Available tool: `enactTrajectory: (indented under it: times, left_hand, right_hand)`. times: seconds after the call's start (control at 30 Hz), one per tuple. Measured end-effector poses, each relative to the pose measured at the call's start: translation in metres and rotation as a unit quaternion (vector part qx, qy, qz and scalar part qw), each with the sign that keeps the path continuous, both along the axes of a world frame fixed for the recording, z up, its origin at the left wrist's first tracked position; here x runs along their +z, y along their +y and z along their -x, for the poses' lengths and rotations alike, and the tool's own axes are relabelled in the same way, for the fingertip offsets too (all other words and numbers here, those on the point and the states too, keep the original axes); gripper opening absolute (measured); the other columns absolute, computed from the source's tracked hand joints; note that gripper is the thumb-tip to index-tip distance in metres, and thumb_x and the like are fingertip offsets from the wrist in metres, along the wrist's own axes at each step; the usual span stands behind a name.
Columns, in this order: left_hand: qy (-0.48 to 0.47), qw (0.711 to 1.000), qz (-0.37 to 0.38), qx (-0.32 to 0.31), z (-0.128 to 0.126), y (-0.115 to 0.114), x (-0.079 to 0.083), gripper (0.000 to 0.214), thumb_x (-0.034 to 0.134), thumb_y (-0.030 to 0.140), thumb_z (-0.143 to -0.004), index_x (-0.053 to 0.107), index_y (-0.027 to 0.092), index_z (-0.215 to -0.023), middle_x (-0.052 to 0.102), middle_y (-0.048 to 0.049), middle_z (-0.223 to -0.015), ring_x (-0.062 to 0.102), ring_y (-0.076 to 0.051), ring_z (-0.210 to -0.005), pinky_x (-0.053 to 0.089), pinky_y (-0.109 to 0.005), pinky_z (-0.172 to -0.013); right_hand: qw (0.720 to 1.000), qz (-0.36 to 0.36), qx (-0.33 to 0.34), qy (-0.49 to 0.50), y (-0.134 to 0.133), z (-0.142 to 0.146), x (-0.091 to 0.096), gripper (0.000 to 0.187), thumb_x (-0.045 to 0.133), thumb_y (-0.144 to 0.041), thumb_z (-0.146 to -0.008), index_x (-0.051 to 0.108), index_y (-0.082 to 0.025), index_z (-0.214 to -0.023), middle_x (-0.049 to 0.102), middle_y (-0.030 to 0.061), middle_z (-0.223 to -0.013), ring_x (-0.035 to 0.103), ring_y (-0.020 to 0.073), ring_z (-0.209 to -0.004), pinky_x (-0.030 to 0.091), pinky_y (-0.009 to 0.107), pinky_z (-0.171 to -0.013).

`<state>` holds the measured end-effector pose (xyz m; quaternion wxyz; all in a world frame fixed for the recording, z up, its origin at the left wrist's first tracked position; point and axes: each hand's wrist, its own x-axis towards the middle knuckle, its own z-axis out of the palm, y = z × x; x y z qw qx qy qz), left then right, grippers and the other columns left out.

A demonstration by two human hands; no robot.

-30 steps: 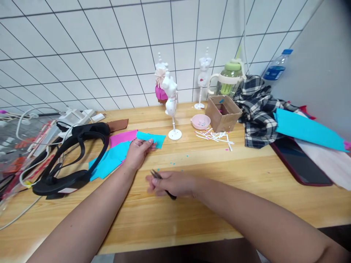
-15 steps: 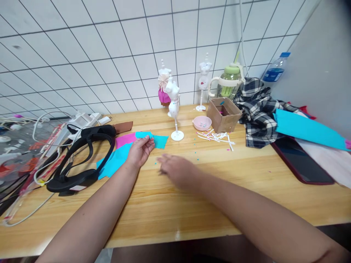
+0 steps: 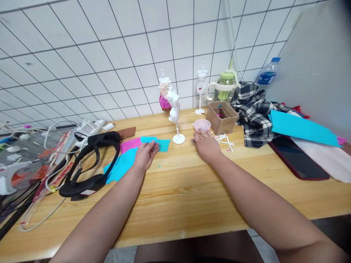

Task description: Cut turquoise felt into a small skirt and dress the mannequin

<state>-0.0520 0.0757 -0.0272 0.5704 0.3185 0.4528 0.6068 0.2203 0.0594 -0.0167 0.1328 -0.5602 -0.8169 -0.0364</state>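
My left hand (image 3: 146, 154) is closed, thumb against fingers, on a piece of blue crepe paper (image 3: 163, 145) at the left middle of the table. Under and beside that wrist lie a larger blue sheet (image 3: 123, 165) and a pink sheet (image 3: 130, 145). My right hand (image 3: 206, 145) is at the near rim of a small pink bowl (image 3: 202, 125), which has tiny shiny bits in it. A thin dark tip pokes out on the left side of this hand; its kind cannot be made out. Between the hands stands a bare white mini dress form (image 3: 174, 106).
Behind stand a dressed form (image 3: 163, 89) and another form (image 3: 202, 82). A cardboard box (image 3: 223, 118), paper scraps (image 3: 227, 140), a plaid cloth (image 3: 253, 124) and a phone (image 3: 297, 160) lie to the right. A black headset (image 3: 82, 188) and cables crowd the left.
My right hand has moved right and away from me, from beside the left hand to the pink bowl. The left hand keeps hold of the blue paper. The view has shifted slightly.
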Motion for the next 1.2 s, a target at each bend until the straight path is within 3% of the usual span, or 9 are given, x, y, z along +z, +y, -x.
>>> enactTrajectory:
  times: [0.1,0.23,0.33,0.43,0.57,0.77,0.93,1.03,1.2]
  left_hand:
    - [0.002,1.000,0.002,0.000,0.001,0.000,0.000,0.032,0.087,0.031,-0.059,0.063,0.014,-0.072,0.069,-0.0014,-0.070,0.064,-0.009,-0.066,0.054,-0.022,-0.069]
    - [0.005,1.000,0.000,0.004,0.001,0.000,-0.001,0.034,0.088,0.032,-0.058,0.063,0.014,-0.072,0.068,-0.0006,-0.069,0.063,-0.009,-0.066,0.053,-0.021,-0.070]
    - [0.010,1.000,0.002,0.004,0.000,-0.001,-0.001,0.033,0.088,0.032,-0.059,0.063,0.014,-0.072,0.069,-0.0012,-0.069,0.063,-0.009,-0.065,0.052,-0.021,-0.067]
    - [0.011,1.000,0.001,0.004,-0.002,-0.001,0.001,0.031,0.087,0.031,-0.059,0.063,0.014,-0.070,0.068,-0.0011,-0.068,0.062,-0.008,-0.062,0.052,-0.020,-0.065]
    - [0.015,1.000,0.004,0.003,-0.003,-0.001,0.003,0.030,0.086,0.029,-0.059,0.063,0.014,-0.069,0.068,-0.0011,-0.068,0.062,-0.008,-0.062,0.052,-0.020,-0.065]
    - [0.035,0.999,0.006,-0.004,-0.006,-0.003,0.004,0.031,0.088,0.030,-0.057,0.064,0.013,-0.068,0.068,-0.0028,-0.067,0.063,-0.010,-0.064,0.052,-0.021,-0.064]
    - [0.042,0.999,0.003,-0.004,-0.005,-0.003,0.004,0.032,0.088,0.032,-0.058,0.062,0.014,-0.066,0.069,-0.0026,-0.067,0.064,-0.011,-0.066,0.052,-0.022,-0.065]
    - [0.055,0.998,0.000,-0.013,-0.004,-0.003,0.003,0.032,0.088,0.033,-0.057,0.064,0.014,-0.068,0.069,-0.0038,-0.068,0.065,-0.012,-0.067,0.053,-0.023,-0.066]
    - [0.100,0.994,-0.018,-0.027,-0.004,-0.005,0.000,0.036,0.087,0.040,-0.056,0.065,0.015,-0.070,0.069,-0.0028,-0.069,0.064,-0.014,-0.066,0.053,-0.026,-0.069]
  right_hand:
    - [0.994,-0.062,0.078,0.035,-0.012,0.013,0.008,0.039,0.033,-0.015,-0.098,0.057,-0.003,-0.126,0.060,0.0219,-0.132,0.044,0.0290,-0.134,0.028,0.044,-0.112]
    - [0.925,-0.052,0.377,-0.006,-0.053,0.056,0.011,0.028,0.038,-0.022,-0.098,0.061,-0.016,-0.112,0.070,0.0113,-0.109,0.061,0.0224,-0.101,0.044,0.036,-0.087]
    - [0.895,-0.016,0.444,-0.036,-0.075,0.082,0.004,0.023,0.038,-0.022,-0.099,0.062,-0.021,-0.101,0.071,0.0046,-0.092,0.062,0.0187,-0.078,0.044,0.031,-0.067]
    - [0.888,-0.017,0.460,0.001,-0.080,0.095,-0.006,0.026,0.038,-0.023,-0.100,0.062,-0.019,-0.108,0.070,0.0058,-0.110,0.062,0.0193,-0.100,0.046,0.033,-0.084]
    - [0.904,0.041,0.423,0.043,-0.072,0.092,-0.012,0.033,0.043,-0.014,-0.094,0.057,-0.011,-0.123,0.062,0.0119,-0.133,0.053,0.0212,-0.126,0.035,0.042,-0.110]
    - [0.926,0.078,0.365,0.053,-0.069,0.075,-0.006,0.032,0.043,-0.015,-0.093,0.058,-0.009,-0.120,0.065,0.0175,-0.127,0.058,0.0221,-0.121,0.045,0.038,-0.102]
    - [0.919,0.063,0.382,0.080,-0.068,0.093,-0.009,0.035,0.039,-0.014,-0.094,0.057,-0.014,-0.124,0.052,0.0116,-0.145,0.042,0.0247,-0.138,0.030,0.051,-0.115]
    - [0.939,0.110,0.313,0.092,-0.064,0.094,-0.010,0.043,0.044,-0.012,-0.089,0.052,-0.008,-0.131,0.056,0.0174,-0.140,0.050,0.0239,-0.132,0.038,0.044,-0.111]
    - [0.949,0.128,0.280,0.070,-0.072,0.045,-0.010,0.054,0.047,-0.010,-0.085,0.048,-0.007,-0.138,0.054,0.0187,-0.142,0.049,0.0259,-0.134,0.039,0.045,-0.112]
